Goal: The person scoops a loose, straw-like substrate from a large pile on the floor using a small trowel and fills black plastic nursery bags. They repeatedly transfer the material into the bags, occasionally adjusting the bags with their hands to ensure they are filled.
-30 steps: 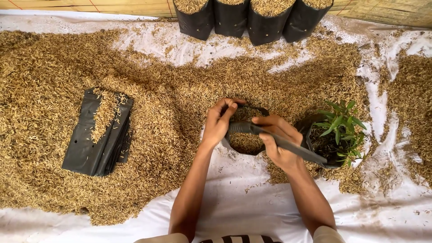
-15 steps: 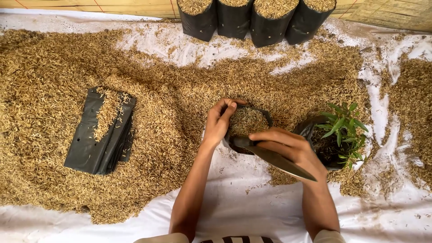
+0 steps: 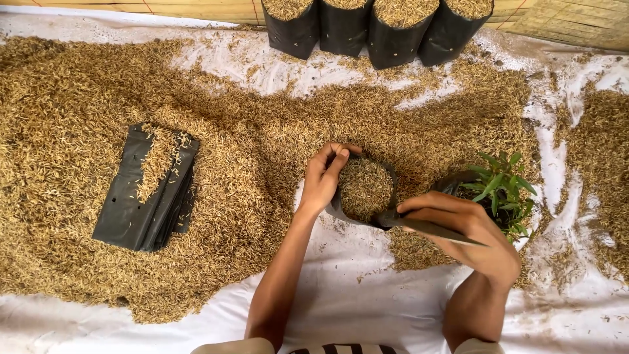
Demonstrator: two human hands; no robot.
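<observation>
Nearest to the camera, the two bare forearms reach forward over a white sheet (image 3: 367,308) that covers the ground. The right hand (image 3: 468,229) is closed around a dark flat tool (image 3: 419,226); its fingers are curled together on the handle, and the blade end touches the near rim of a small black grow bag (image 3: 341,210). The left hand (image 3: 324,177) holds the far left rim of this same bag, with thumb and fingers pinched together on the edge. The bag stands upright between both hands and it is full of rice husk almost to the top.

Just to the right of the right hand stands another black bag with a small green seedling (image 3: 501,190). To the left, well apart from the hands, a flat pile of empty black bags (image 3: 128,210) lies on the wide layer of loose husk (image 3: 65,118), with some husk scattered on top of it. At the far edge, four filled black bags (image 3: 373,33) stand side by side in a row, touching each other.
</observation>
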